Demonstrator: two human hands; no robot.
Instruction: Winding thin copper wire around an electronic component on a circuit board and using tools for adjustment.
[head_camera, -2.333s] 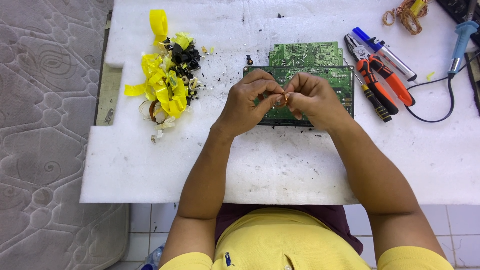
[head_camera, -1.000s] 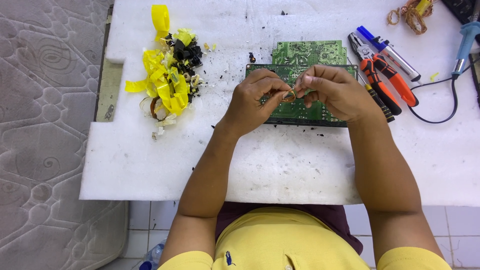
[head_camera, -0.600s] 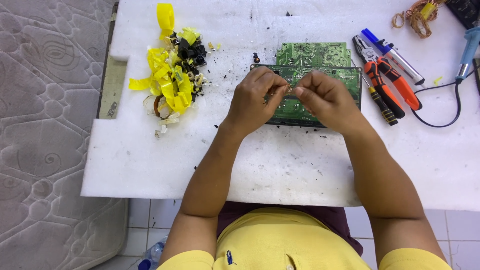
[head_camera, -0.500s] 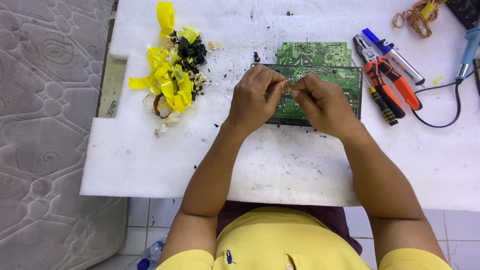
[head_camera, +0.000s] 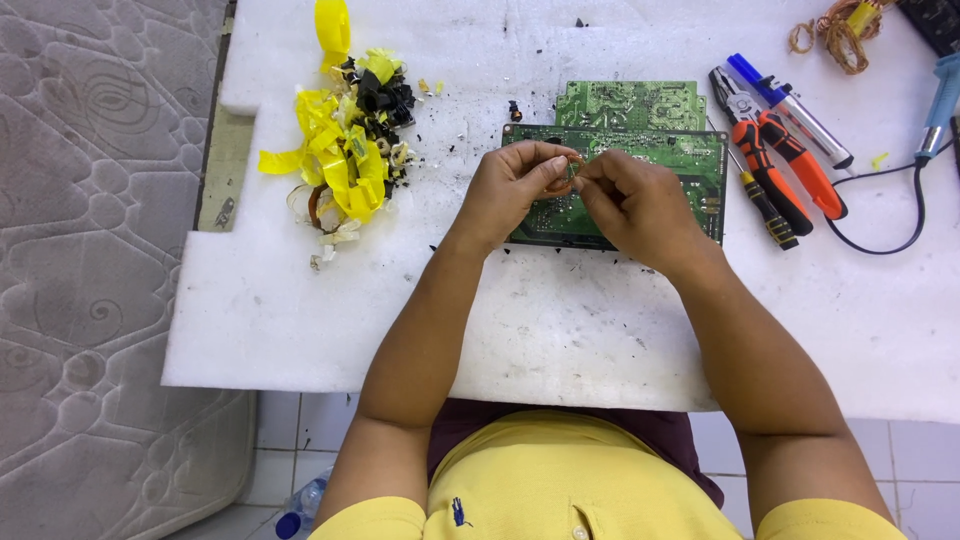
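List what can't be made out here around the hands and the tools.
- Small coppery part, head view: pinched between left hand and right hand; fingers hide most of it, too small to identify.
- Lower circuit board: its middle is covered by both hands.
- Blue-handled tool: cut off by the right edge.
- Screwdriver: its tip is hidden under the orange pliers.

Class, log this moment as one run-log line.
left hand: pinches copper coil | right hand: pinches same coil | under them: green circuit board
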